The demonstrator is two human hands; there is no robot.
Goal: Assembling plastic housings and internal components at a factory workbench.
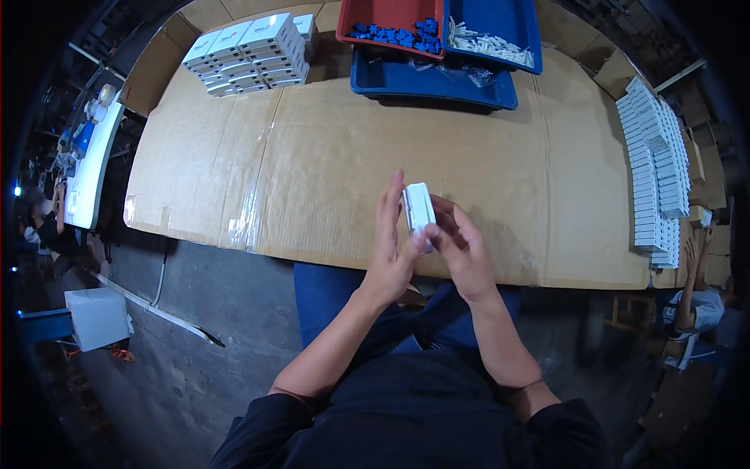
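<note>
Above the table's near edge, a small white rectangular plastic case (420,207) is held tilted between my two hands. My right hand (469,254) grips it from the right, thumb on its near end and fingers curled behind it. Along its left side lie the nearly straight fingers of my left hand (388,250), with the left thumb against the near end. Part of the case's lower side is hidden by the thumbs.
Cardboard covers the table (336,164). Stacked white boxes (254,51) stand far left; piled white cases (652,172) line the right edge. At the back, a red tray (375,12) holds blue parts and a blue tray (527,23) white parts, above another blue tray (430,90). People sit at both sides.
</note>
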